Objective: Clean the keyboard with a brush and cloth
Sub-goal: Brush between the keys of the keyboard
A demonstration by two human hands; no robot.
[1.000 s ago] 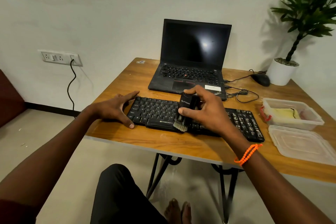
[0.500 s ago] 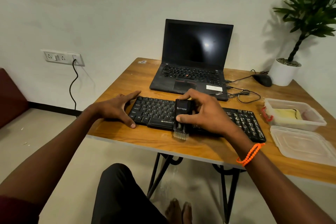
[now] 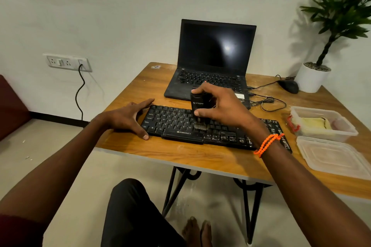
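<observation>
A black keyboard (image 3: 172,124) lies near the front edge of the wooden table (image 3: 200,158). My right hand (image 3: 220,108) grips a black brush (image 3: 197,102) held upright, its pale bristles down on the keys near the middle of the keyboard. My left hand (image 3: 128,118) rests spread against the keyboard's left end, thumb at the front corner and fingers at the back corner. A yellow cloth (image 3: 315,124) lies inside a clear plastic box at the right.
An open black laptop (image 3: 212,62) stands behind the keyboard, with cables (image 3: 267,102) and a mouse (image 3: 289,86) to its right. The clear box (image 3: 345,128) and its lid (image 3: 337,158) sit at the right edge. A potted plant (image 3: 313,78) occupies the far right corner.
My right hand has carried the brush from the keyboard's front edge back up onto the keys, further from me. My left hand has stayed at the left end.
</observation>
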